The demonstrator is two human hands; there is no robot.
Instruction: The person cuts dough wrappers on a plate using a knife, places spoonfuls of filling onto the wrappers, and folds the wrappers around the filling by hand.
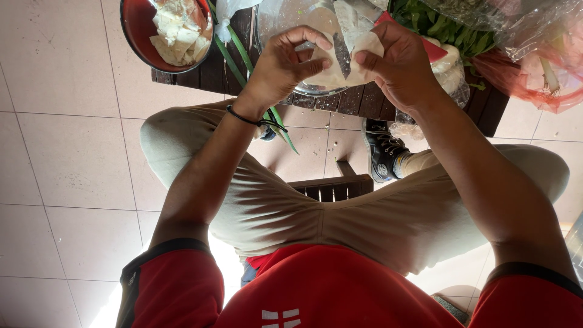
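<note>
Both my hands are raised over a low dark wooden table (480, 109). My left hand (279, 67) pinches a pale white, thin piece of food (364, 45) between thumb and fingers. My right hand (401, 64) grips the same piece from the right and also holds a knife with a red handle (434, 51). The grey knife blade (342, 56) lies against the piece between the two hands. A clear round bowl (285, 27) sits directly under the hands.
A red bowl (136, 27) with white scraps stands at the table's left end. Green stalks (240, 51) hang over the edge. Leafy greens (437, 24) and plastic bags (534, 67) crowd the right. Below are my knees, a black shoe (382, 155) and a small wooden stool (334, 185).
</note>
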